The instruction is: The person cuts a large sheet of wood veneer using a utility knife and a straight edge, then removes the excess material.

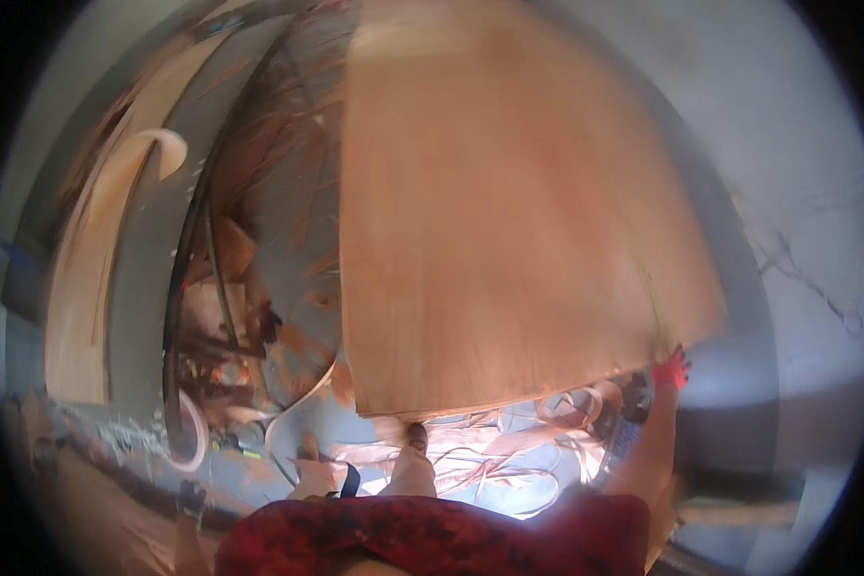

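Catching a foot seems the likeliest trouble here: loose wood strips (pixel 509 451) loop across the floor in the lower middle of the frame, near the person's shoe (pixel 418 438), and could snag a step. The broad wooden sheet (pixel 518 211) fills the frame from upper middle to right of centre; its thin near edge might splinter or chip if bumped or lifted unevenly.

At its lower right corner is the right hand (pixel 673 369), red-gloved, fingers seemingly spread; blur hides whether they grip. The left hand (pixel 191 497), dark and blurred at lower left, is well apart from the sheet; whether it holds anything cannot be told.

The sheet's left edge runs nearly straight down mid-frame. Between it and the dark rail (pixel 187 250), scraps (pixel 226 307) crowd the ground, leaving poor room for stepping. Along the right, a pale surface (pixel 787 192) probably offers more space, though a thin dark strand (pixel 806 283) lies there.
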Demonstrator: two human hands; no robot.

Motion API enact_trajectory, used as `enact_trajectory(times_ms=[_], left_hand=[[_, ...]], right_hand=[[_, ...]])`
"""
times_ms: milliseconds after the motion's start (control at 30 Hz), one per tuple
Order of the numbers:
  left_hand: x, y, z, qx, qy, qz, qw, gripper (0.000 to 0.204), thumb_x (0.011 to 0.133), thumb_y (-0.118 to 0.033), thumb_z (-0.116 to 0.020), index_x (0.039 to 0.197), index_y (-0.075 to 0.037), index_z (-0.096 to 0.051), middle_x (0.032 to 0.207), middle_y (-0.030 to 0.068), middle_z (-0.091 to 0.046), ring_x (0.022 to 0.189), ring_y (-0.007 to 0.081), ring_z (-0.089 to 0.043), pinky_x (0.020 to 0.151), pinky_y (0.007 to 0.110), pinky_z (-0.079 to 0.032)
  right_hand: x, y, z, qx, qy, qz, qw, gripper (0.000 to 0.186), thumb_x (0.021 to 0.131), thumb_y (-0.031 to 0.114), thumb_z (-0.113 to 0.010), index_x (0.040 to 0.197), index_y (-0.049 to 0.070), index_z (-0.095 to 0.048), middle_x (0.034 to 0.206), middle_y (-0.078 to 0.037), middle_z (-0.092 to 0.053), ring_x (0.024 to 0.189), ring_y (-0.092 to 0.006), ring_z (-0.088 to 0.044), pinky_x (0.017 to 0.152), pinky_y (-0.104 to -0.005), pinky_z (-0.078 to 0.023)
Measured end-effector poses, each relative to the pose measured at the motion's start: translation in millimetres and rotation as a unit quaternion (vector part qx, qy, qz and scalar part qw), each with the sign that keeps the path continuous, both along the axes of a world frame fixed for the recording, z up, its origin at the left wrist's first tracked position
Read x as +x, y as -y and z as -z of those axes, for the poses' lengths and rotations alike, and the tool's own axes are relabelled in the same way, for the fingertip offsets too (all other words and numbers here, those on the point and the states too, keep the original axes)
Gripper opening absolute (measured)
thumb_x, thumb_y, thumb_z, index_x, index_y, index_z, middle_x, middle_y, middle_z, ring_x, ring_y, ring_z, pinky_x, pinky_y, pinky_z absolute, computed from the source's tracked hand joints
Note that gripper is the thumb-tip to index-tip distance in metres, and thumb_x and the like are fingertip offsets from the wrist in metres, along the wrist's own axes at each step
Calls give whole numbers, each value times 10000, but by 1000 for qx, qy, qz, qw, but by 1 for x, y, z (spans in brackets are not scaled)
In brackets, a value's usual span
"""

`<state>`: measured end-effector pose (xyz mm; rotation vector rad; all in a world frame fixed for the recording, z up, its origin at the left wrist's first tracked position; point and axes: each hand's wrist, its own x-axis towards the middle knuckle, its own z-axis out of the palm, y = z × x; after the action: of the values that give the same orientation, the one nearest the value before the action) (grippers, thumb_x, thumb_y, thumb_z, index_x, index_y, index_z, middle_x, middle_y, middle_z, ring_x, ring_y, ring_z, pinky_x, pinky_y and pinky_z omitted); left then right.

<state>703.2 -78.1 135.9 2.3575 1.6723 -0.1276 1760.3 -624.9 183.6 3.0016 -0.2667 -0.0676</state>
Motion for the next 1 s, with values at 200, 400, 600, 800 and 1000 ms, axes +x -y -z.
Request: enact_trajectory(times_ms=[200,400,600,800,1000], left_hand=[[19,-7,-10,-95,-176,50,978,355,963,-379,-528,1147,-100,-647,1149,162,-658,1083,351,-615,982,449,-473],[-44,77,9,-75,-98,44,991,198,834,-221,-669,1005,-128,-704,1139,98,-692,1036,320,-668,884,409,-559],[-25,103,77,-188,-127,62,972,195,902,-216,-576,966,-115,-730,997,112,-732,961,316,-707,844,428,-567],[-182,167,141,-89,-67,178,978,180,915,-166,-536,952,-135,-709,998,69,-715,911,287,-704,788,433,-572],[-335,197,170,-114,219,-192,950,238,962,-251,-545,1072,-118,-707,1056,112,-720,985,308,-676,876,419,-532]], right_hand=[[24,58,63,146,-69,-74,984,771,834,396,-761,1462,131,-400,1421,-163,-527,1307,-371,-462,1071,-465,-412],[-24,40,46,168,-19,-158,973,612,871,480,-720,1283,51,-578,1250,-183,-639,1114,-353,-589,943,-452,-488],[-186,-86,-30,478,-100,-67,870,456,927,405,-679,1138,3,-642,843,-69,-611,624,-171,-542,549,-343,-467],[-310,-266,5,593,-227,-77,769,417,940,412,-602,1125,39,-627,712,-6,-500,608,-153,-485,529,-338,-411],[-605,-443,-41,719,-293,-226,589,294,995,397,-582,968,105,-594,630,46,-394,519,-86,-406,434,-275,-326]])
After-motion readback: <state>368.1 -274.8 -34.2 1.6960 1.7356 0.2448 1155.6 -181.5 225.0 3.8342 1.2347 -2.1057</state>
